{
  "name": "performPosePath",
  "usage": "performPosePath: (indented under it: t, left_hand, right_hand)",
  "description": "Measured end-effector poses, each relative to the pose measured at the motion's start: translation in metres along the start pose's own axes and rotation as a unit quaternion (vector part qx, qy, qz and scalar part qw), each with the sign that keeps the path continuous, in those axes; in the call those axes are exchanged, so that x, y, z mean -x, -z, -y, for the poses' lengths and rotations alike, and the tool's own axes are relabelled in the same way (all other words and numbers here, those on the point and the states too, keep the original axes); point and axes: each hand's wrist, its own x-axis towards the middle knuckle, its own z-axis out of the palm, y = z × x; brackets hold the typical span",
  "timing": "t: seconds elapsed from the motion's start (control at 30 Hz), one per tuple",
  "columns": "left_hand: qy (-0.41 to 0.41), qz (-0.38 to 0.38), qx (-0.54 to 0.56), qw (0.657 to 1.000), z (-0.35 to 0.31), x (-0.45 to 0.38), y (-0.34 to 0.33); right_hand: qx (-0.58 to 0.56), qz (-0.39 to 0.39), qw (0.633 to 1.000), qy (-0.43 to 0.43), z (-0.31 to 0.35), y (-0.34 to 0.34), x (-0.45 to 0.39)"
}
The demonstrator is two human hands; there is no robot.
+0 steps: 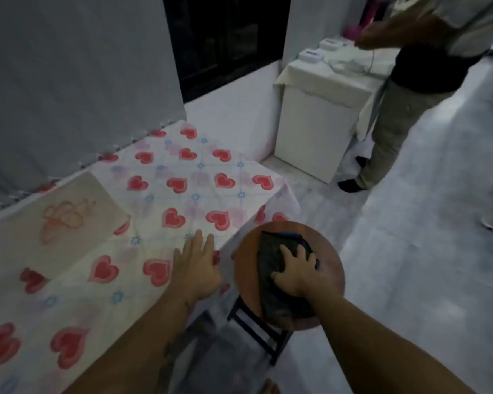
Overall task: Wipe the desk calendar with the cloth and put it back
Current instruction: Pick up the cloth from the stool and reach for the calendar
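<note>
The desk calendar (69, 214), cream with an orange drawing on its face, lies on the left of the table (165, 200), which has a heart-print cloth over it. A dark cloth (271, 251) is bunched on a round wooden stool (332, 265) just off the table's right corner. My right hand (296, 277) rests on top of this cloth with its fingers curled into it. My left hand (195, 265) lies flat and open on the table near its right edge, well to the right of the calendar and apart from it.
Another person (410, 95) stands at the upper right beside a white cabinet (316, 123) with small boxes and cables on top. A grey wall runs behind the table. Pale floor stretches to the right of the stool.
</note>
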Motion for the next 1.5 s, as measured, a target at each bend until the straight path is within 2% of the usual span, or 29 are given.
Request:
performPosePath:
  t: [0.13, 0.27, 0.43, 0.6, 0.73, 0.87, 1.03, 1.13, 1.23, 1.3, 1.43, 1.5]
  left_hand:
    - [-0.008, -0.009, -0.046, 0.999, 0.005, -0.019, -0.009]
    - [-0.006, 0.017, -0.050, 0.999, 0.010, -0.030, -0.021]
    - [-0.003, -0.019, -0.055, 0.998, 0.009, -0.036, -0.030]
    - [-0.005, -0.026, -0.056, 0.998, 0.012, -0.034, -0.033]
    - [-0.015, 0.005, -0.048, 0.999, 0.019, -0.033, -0.025]
    - [-0.001, 0.029, 0.005, 1.000, 0.022, -0.027, -0.004]
    - [0.015, -0.079, 0.152, 0.985, 0.033, 0.002, 0.039]
    - [0.043, -0.163, 0.216, 0.962, 0.050, 0.030, 0.062]
    - [0.090, -0.261, 0.292, 0.916, 0.076, 0.056, 0.074]
    - [0.143, -0.323, 0.354, 0.866, 0.096, 0.068, 0.082]
    - [0.267, -0.415, 0.447, 0.746, 0.137, 0.082, 0.103]
    - [0.299, -0.440, 0.464, 0.709, 0.154, 0.085, 0.114]
  right_hand:
    - [0.023, -0.034, 0.999, -0.009, -0.006, -0.018, -0.020]
    - [0.059, -0.062, 0.996, -0.010, -0.001, -0.039, -0.044]
    - [0.121, -0.116, 0.986, -0.023, 0.008, -0.061, -0.057]
    - [0.145, -0.162, 0.976, 0.010, 0.005, -0.065, -0.051]
    - [0.138, -0.145, 0.978, 0.054, 0.001, -0.049, -0.052]
    - [0.095, -0.161, 0.980, 0.062, 0.007, -0.028, -0.045]
    - [0.056, -0.254, 0.957, 0.129, 0.042, 0.003, -0.025]
    - [0.006, -0.277, 0.944, 0.179, 0.081, 0.017, -0.015]
    - [-0.043, -0.273, 0.930, 0.244, 0.128, 0.022, -0.009]
    - [-0.063, -0.256, 0.922, 0.283, 0.159, 0.021, -0.006]
    - [-0.100, -0.230, 0.905, 0.344, 0.220, 0.009, 0.005]
    - [-0.118, -0.222, 0.898, 0.362, 0.246, 0.001, 0.010]
